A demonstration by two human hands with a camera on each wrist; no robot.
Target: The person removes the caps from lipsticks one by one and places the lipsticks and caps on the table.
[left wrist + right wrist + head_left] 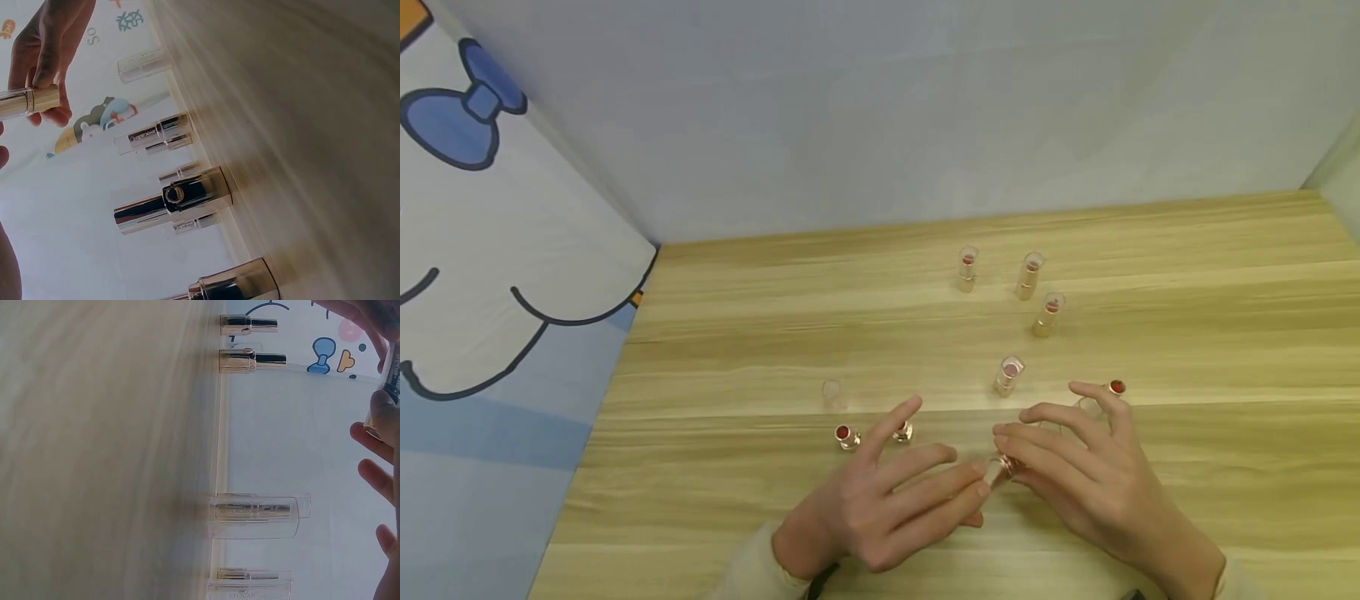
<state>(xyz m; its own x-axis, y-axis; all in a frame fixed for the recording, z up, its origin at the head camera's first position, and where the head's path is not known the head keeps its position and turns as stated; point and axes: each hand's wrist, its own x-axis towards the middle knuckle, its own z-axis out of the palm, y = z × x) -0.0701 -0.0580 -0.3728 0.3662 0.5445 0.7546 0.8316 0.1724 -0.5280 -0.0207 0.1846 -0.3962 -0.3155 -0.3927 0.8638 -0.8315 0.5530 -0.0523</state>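
held lipstick (997,472) is off the table (737,333), near its front edge, tilted between the 2 hands. grip: left hand (902,500) pinches the clear-cap end, right hand (1093,475) grasps the gold base; left wrist view backs this up. can't tell if the cap is going on or coming off.

to do it well, i'd say:
- keep cap and base on 1 axis; any skew could smear the color or jam the cap.
- right hand steady low on the base, left moves the cap straight, no twist.
- if capping, check the bullet is fully down, then press until it seats.
- mind the right fingers: uncapped red lipstick (1117,387) is just beside them. uncapped pair, left one (847,437) and right one (903,432), sits by the left hand; a knock could tip either.
- loose clear cap (832,396) is behind that pair.

writing: in the right wrist view, the front capped lipstick (242,595) has faint caps, roughly "efolar", not certain. in the left wrist view, the lettered lipstick (145,134) has pale letters on dark, sideways, can't read it reliably. wall print (130,20) has a teal character and what looks like "so"; the rest is too small.
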